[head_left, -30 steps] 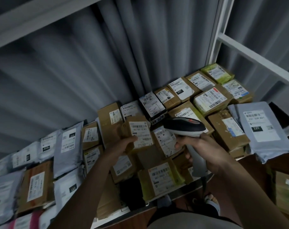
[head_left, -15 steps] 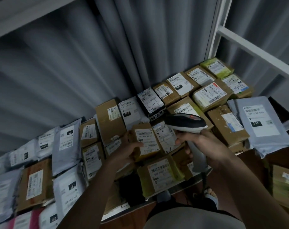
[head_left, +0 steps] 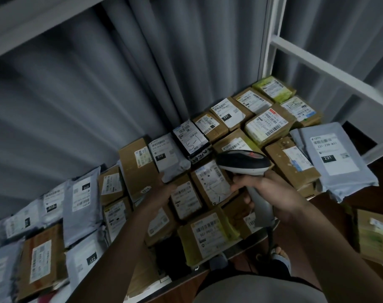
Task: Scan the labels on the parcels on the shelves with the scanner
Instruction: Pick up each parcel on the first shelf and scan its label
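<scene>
We see right hand (head_left: 271, 200) gripping scanner (head_left: 244, 161); at its 9 o'clock, left hand (head_left: 162, 190) holds grey mailer (head_left: 168, 158).

I see the scanner (head_left: 244, 161) above the shelf's (head_left: 236, 250) parcels. Left of the scanner lie mailer bags (head_left: 82, 206); right of it lies another bag (head_left: 332, 158); behind it, boxes (head_left: 267, 127).

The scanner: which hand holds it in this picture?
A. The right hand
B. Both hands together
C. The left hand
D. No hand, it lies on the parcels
A. The right hand grips the scanner by its grey handle, with the dark head above the parcels; the left hand is apart from it and rests on a grey bag parcel on the shelf.
</scene>
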